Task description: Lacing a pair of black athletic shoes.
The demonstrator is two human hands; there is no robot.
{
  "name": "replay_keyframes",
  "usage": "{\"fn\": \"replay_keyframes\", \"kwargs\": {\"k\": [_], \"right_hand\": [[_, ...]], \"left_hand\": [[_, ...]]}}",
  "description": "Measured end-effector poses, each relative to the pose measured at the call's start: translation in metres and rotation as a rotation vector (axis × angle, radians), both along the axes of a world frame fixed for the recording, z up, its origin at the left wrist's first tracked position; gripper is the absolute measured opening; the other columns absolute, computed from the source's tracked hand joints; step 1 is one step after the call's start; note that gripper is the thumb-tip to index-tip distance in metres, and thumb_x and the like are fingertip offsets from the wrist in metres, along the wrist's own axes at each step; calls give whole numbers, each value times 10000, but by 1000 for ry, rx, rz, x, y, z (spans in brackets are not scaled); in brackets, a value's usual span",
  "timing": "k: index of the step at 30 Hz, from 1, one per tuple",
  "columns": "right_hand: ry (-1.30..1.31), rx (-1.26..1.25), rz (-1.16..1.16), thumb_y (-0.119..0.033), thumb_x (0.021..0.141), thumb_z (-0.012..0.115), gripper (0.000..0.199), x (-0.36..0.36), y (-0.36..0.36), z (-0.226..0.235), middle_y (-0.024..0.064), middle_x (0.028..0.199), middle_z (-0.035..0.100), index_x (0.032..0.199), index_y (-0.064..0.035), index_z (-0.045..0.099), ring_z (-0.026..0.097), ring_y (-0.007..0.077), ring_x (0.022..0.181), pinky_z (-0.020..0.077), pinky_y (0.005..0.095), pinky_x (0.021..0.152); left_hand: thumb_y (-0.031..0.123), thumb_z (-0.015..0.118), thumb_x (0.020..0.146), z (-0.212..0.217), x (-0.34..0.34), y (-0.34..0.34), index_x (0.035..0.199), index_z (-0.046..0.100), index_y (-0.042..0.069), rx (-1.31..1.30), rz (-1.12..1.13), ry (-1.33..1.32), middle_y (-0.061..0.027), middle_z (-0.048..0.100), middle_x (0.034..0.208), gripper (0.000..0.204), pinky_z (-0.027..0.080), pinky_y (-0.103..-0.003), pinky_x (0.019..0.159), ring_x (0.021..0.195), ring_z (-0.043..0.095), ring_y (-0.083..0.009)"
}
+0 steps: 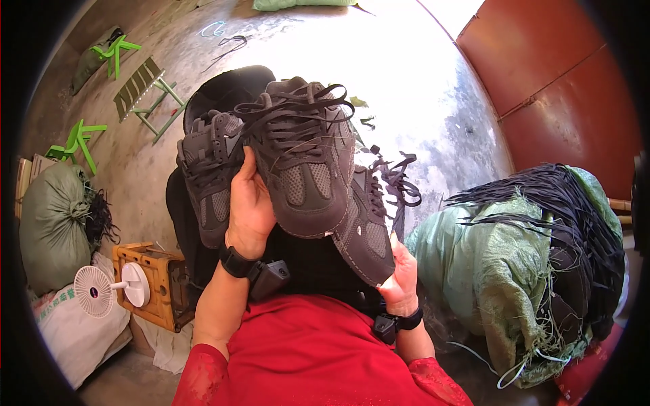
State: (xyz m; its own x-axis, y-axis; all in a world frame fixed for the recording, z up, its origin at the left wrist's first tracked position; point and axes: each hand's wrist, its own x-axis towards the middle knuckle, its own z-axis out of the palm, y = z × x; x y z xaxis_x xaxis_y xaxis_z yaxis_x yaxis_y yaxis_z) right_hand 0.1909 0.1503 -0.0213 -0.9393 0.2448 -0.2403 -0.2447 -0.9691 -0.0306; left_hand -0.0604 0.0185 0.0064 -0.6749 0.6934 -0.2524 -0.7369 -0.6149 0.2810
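Observation:
Three dark grey shoe uppers with mesh toes and black laces are before me. My left hand point(250, 211) is closed on the middle shoe upper point(306, 183), its thumb up along the left side; the fingers are mostly hidden beneath. Loose thin threads lie across its front. Against that hand's left side is another shoe upper point(215, 172); whether the hand also holds it, I cannot tell. My right hand point(401, 279) grips the third shoe upper point(365, 237) by its toe end, partly behind the middle one. Its laces point(404, 183) hang out to the right.
At right, a green woven sack point(467, 264) bears a heap of black strips point(542, 210). On the left are a bamboo stool point(150, 277) with a small white fan point(95, 291), a tied green sack point(54, 216) and a slatted folding stool point(139, 88). Red metal doors point(542, 61) stand far right.

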Motion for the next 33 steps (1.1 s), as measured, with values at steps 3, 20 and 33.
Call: {"fn": "replay_keyframes", "kwargs": {"k": [3, 20, 33], "right_hand": [[-16, 41, -9, -164, 1012, 394, 396, 2, -1, -6, 169, 1338, 535, 1366, 11, 424, 530, 309, 1227, 411, 482, 1056], [-203, 272, -20, -121, 990, 462, 403, -3, -8, 9, 103, 1360, 522, 1386, -55, 435, 536, 257, 1218, 468, 442, 996], [-46, 484, -66, -216, 979, 512, 500, 8, 1, -1, 131, 1463, 424, 1433, -51, 381, 413, 315, 1331, 323, 482, 1114]], "left_hand": [[358, 418, 1029, 2, 1, 0, 1279, 548, 44, 7, -15, 23, -95, 596, 1296, 422, 405, -413, 1060, 1183, 556, -258], [289, 482, 1009, 30, 28, -4, 1301, 516, 35, -498, 108, 1004, -100, 585, 1290, 388, 427, -385, 1045, 1191, 556, -231], [299, 534, 989, 32, 57, 8, 1246, 574, 43, -150, -359, 236, -45, 633, 1213, 365, 469, -338, 970, 1090, 602, -159]]}}
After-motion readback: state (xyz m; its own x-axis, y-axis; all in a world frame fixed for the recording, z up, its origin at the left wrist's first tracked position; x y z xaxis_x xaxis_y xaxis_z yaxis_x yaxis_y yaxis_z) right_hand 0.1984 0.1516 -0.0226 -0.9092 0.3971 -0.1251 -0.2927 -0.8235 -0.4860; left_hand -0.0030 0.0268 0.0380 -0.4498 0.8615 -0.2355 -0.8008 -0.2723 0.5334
